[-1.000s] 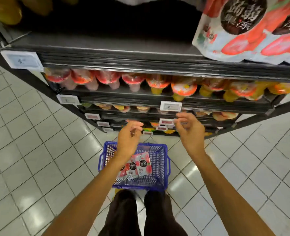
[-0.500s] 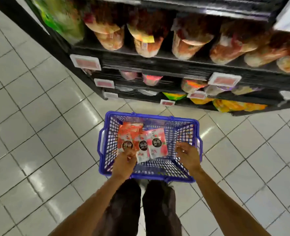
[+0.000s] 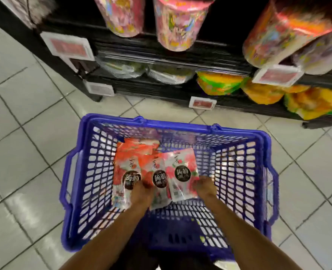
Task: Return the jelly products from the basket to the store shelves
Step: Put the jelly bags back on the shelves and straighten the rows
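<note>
A blue plastic basket [image 3: 167, 127] sits on the pale tiled floor [image 3: 25, 133] just in front of dark store shelves [image 3: 161, 88]. Three red-and-white jelly packets [image 3: 155, 166] lie overlapping on the basket's bottom, toward its left and middle. Both hands are down inside the basket. The left hand [image 3: 139, 193] rests on the near ends of the left and middle packets, its fingers curled down over them. The right hand [image 3: 205, 187] touches the near right corner of the right packet [image 3: 182, 168]; whether either hand actually pinches a packet cannot be told. Yellow and orange bags [image 3: 268, 92] fill the lowest shelf at right.
</note>
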The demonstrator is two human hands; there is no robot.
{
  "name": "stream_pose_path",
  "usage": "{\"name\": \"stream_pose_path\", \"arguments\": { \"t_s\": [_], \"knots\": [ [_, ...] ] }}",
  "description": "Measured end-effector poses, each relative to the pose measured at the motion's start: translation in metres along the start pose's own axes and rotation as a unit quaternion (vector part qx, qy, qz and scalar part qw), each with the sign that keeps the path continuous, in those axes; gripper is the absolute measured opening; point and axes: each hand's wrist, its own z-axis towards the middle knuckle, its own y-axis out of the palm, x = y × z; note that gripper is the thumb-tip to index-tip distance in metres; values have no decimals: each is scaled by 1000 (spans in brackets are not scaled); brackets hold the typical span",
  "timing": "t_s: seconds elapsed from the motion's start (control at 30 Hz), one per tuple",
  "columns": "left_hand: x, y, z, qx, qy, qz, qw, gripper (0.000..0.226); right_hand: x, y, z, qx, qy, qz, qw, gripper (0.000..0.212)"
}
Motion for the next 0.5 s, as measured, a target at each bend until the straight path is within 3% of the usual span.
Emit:
{"name": "stream_pose_path", "arguments": {
  "t_s": [0.07, 0.2, 0.3, 0.4, 0.5],
  "knots": [
    [1, 8, 12, 10, -4, -13, 1000, 16, -2, 11, 10, -3, 1, 51, 999, 33],
    [2, 12, 21, -17, 30, -2, 999, 45, -5, 18, 14, -37, 9, 32, 999, 63],
    [4, 10, 17, -77, 43, 11, 996, 72, -4, 17, 11, -52, -9, -49, 997, 45],
    [-2, 7, 11, -71, 38, 3, 997, 59, -2, 17, 5, -54, -16, -50, 997, 49],
    [-3, 6, 5, -67, 18, -17, 997, 48, 0, 21, 3, -52, 7, 4, 999, 79]
  ]
}}
